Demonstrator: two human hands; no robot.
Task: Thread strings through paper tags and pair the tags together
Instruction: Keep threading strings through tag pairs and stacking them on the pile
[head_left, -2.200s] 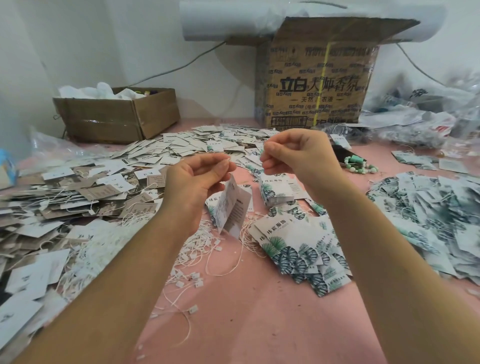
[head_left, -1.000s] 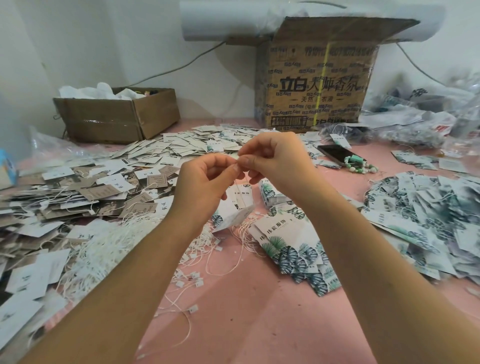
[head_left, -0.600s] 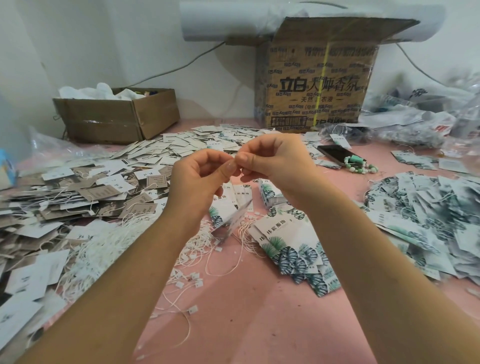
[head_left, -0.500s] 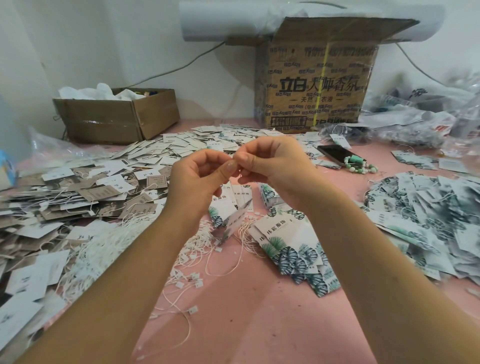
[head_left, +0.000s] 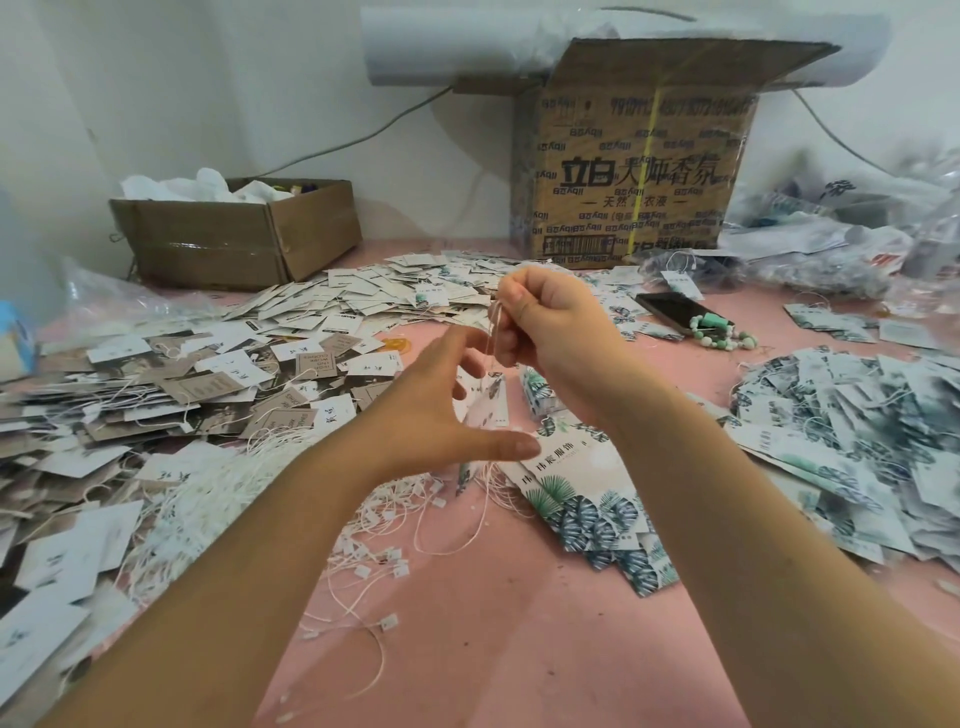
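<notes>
Separated now, the two hands no longer meet fingertip to fingertip. The left hand (head_left: 431, 415) has dropped away and opened, its fingers (head_left: 509, 446) spread and holding nothing, the thumb stretched out beneath the right hand (head_left: 556, 332). That hand has lifted a little, and its fingers (head_left: 519, 306) pinch the top of a white string (head_left: 494, 332), thumb against forefinger. From the pinch the string hangs straight down to the paper tags (head_left: 488, 408), seemingly two, dangling just beyond the left palm, between its spread fingers and thumb, clear of the pink table (head_left: 493, 623). Below the left fingers lies a tangle of loose strings (head_left: 384, 519), and under the right wrist a fanned stack of leaf-print tags (head_left: 587, 499). Left of the left hand spreads a heap of grey and white tags (head_left: 208, 374).
</notes>
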